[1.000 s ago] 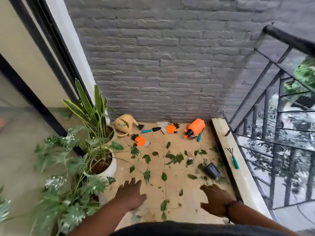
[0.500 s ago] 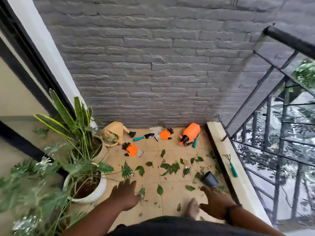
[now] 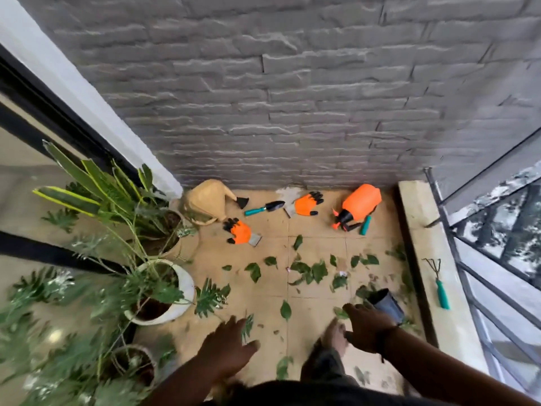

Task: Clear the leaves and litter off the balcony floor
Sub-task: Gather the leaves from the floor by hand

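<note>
Both hands (image 3: 227, 348) (empty, fingers relaxed) hover over scattered leaves (image 3: 307, 271).

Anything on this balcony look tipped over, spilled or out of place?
Yes. A small black pot lies on its side by the right hand, green leaves are scattered over the tiles, and the orange sprayer lies toppled near the wall.

Grey stone-brick wall (image 3: 292, 98) closes the far end. Floor (image 3: 272, 303): beige tiles. Right edge: pale raised curb (image 3: 421, 230), then dark metal railing (image 3: 483, 273). Left edge: white pillar (image 3: 87, 92), black-framed glass door (image 3: 35, 112). Soft, even daylight.
</note>
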{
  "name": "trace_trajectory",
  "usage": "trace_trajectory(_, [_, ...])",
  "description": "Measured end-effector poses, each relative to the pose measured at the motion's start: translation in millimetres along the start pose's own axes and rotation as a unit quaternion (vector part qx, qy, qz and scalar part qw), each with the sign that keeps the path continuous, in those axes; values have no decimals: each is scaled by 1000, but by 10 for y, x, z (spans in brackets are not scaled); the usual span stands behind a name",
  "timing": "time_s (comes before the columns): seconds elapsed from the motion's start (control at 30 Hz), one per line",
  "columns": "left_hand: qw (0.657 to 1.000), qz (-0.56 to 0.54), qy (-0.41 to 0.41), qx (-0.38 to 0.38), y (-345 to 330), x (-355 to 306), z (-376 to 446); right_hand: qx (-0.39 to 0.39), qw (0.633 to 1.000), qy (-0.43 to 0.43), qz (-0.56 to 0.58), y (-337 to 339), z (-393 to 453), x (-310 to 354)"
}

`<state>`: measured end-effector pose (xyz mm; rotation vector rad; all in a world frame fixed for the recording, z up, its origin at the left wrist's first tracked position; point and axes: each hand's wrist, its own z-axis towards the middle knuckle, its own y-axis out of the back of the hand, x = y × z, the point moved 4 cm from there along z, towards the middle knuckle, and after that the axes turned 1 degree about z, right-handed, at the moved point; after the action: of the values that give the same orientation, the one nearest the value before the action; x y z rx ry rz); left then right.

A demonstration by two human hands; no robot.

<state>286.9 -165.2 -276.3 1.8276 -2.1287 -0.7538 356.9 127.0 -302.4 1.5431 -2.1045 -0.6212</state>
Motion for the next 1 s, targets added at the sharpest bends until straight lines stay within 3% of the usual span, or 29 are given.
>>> trace_trajectory(0.17, [996, -46, -67, 23, -77, -225, 304, 6, 1000, -15, 6, -61, 242, 113])
trace_trajectory(0.33, [989, -92, -108, 41, 31, -40, 784, 29, 994, -59, 83, -483, 463, 394])
trace_trajectory(0.53, [955, -282, -89, -29, 676, 384, 1597, 97, 988, -27, 120, -1271, 887, 993])
trace_trajectory(0.67, [920, -368, -56, -123, 989, 817, 2362, 151, 984, -1, 93, -1757, 1359, 1352])
trace_trajectory(0.8, [933, -328, -9, -148, 846, 1268, 3174, 142, 987, 52, 51, -2015, 1910, 1566])
trace_trajectory(0.9, [964, -248, 30, -87, 376, 1569, 3637, 134, 989, 58, 18, -2122, 2398, 1549])
trace_trajectory(1.0, [994, -101, 45, -3, -170, 1804, 3880, 118, 992, 42, 12, -2081, 2876, 1441])
